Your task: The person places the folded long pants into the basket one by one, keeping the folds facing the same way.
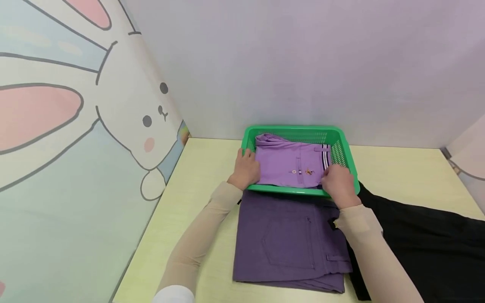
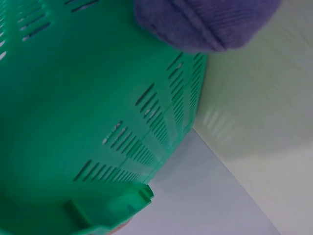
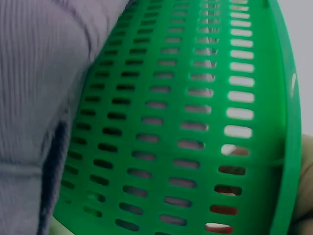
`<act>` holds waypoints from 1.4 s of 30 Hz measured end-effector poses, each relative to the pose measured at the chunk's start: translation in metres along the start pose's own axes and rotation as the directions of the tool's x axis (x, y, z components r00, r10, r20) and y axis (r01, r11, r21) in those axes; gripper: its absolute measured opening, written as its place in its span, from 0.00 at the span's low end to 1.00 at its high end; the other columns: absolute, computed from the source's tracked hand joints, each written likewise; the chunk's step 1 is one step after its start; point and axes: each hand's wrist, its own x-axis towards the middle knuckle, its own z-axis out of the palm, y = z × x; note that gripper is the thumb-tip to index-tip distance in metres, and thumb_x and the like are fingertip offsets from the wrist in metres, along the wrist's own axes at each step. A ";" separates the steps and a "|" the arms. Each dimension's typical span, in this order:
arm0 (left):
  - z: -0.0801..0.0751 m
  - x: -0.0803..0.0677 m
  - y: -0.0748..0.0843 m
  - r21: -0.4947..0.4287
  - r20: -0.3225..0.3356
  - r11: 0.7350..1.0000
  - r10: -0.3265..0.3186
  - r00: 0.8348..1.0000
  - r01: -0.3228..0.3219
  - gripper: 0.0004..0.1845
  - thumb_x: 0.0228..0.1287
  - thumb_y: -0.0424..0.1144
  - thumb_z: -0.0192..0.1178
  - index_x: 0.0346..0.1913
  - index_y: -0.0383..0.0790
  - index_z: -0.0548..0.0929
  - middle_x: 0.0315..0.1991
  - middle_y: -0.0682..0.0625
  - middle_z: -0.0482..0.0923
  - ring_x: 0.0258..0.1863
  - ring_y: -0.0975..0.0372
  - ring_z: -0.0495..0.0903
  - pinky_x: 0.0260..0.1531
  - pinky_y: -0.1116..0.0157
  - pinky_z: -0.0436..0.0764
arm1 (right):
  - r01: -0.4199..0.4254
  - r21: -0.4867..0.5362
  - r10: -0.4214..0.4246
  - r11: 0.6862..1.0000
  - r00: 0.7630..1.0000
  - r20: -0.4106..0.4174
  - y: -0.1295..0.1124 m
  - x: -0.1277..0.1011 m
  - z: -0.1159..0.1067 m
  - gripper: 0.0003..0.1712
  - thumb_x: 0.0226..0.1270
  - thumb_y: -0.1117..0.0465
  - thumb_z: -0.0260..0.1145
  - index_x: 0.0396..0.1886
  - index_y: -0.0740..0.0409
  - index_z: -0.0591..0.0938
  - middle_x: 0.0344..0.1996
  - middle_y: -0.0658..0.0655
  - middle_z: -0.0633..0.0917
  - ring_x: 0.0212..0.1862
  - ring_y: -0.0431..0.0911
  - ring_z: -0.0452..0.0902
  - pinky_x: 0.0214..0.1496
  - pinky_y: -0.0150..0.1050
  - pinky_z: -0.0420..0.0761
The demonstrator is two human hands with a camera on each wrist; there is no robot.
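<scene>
Nearest: folded dark purple trousers (image 1: 289, 244) lie flat on the pale yellow table (image 1: 401, 172), back pocket up, waistband at 3 o'clock. A black garment (image 1: 428, 240) is spread at 3 o'clock of them, partly under the right forearm.

Just beyond, touching the trousers' far edge: a green slotted plastic basket (image 1: 299, 129). The folded lilac polo shirt (image 1: 291, 162) sits inside, placket and striped cuff up, filling most of the floor.

Left hand (image 1: 246, 168) is at the basket's 9 o'clock, fingers over the shirt's left edge. Right hand (image 1: 339, 183) is at 4 o'clock, fingers curled over the near rim onto the shirt's right edge. Probably holding both edges keeps the fold square. Can't tell if either pinches or just presses.

Wrist views show only basket wall (image 2: 98, 112) (image 3: 195, 122) and shirt fabric (image 2: 210, 22).

Far: lilac wall, with a rabbit-print panel (image 1: 75, 126) at 9 o'clock.
</scene>
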 end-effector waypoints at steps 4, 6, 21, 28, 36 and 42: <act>0.002 0.000 0.000 -0.011 -0.011 1.000 0.010 1.000 -0.010 0.17 0.80 0.42 0.49 0.45 0.49 0.91 0.56 0.48 0.83 0.65 0.50 0.71 0.76 0.42 0.57 | -0.022 -0.021 0.025 1.000 0.986 0.164 0.000 0.002 -0.005 0.18 0.69 0.68 0.60 0.17 0.62 0.81 0.20 0.61 0.83 0.26 0.54 0.76 0.27 0.45 0.73; 0.004 0.000 -0.001 -0.080 -0.070 0.997 0.015 0.997 -0.020 0.16 0.80 0.41 0.51 0.50 0.52 0.92 0.55 0.49 0.86 0.63 0.51 0.75 0.75 0.41 0.59 | -0.028 -0.017 0.031 0.999 0.982 0.188 0.001 0.002 -0.006 0.20 0.70 0.67 0.59 0.15 0.58 0.76 0.17 0.57 0.79 0.25 0.52 0.73 0.27 0.42 0.69; 0.018 -0.075 0.007 -0.607 -0.609 0.740 -0.197 0.768 -0.291 0.19 0.71 0.35 0.66 0.63 0.40 0.85 0.68 0.40 0.76 0.63 0.47 0.77 0.61 0.47 0.80 | 0.258 0.267 -0.074 0.928 0.834 -0.547 0.003 -0.056 0.007 0.17 0.75 0.66 0.64 0.59 0.66 0.88 0.76 0.67 0.75 0.73 0.69 0.74 0.51 0.62 0.80; 0.024 -0.134 0.011 -0.894 -0.244 0.435 -0.273 0.930 -0.107 0.49 0.72 0.46 0.65 0.86 0.34 0.51 0.86 0.36 0.48 0.83 0.41 0.58 0.76 0.38 0.67 | 0.036 0.514 0.208 0.857 0.888 -0.410 0.008 -0.124 -0.004 0.32 0.76 0.61 0.67 0.78 0.57 0.74 0.86 0.54 0.57 0.86 0.54 0.56 0.81 0.61 0.66; 0.042 -0.170 0.007 -0.990 0.095 0.090 -0.175 0.980 0.112 0.56 0.75 0.51 0.64 0.86 0.32 0.36 0.86 0.33 0.44 0.81 0.36 0.60 0.73 0.36 0.71 | -0.330 0.518 0.335 0.789 0.938 0.087 0.025 -0.159 -0.003 0.50 0.83 0.45 0.60 0.89 0.54 0.45 0.87 0.66 0.49 0.85 0.67 0.50 0.78 0.69 0.65; 0.052 -0.174 0.007 -0.961 0.255 -0.108 0.001 0.967 0.253 0.53 0.77 0.50 0.60 0.85 0.30 0.38 0.84 0.28 0.48 0.81 0.34 0.60 0.74 0.38 0.71 | -0.450 0.364 0.333 0.815 0.879 0.340 0.035 -0.162 0.005 0.59 0.81 0.34 0.56 0.88 0.60 0.36 0.85 0.76 0.46 0.83 0.74 0.49 0.80 0.70 0.61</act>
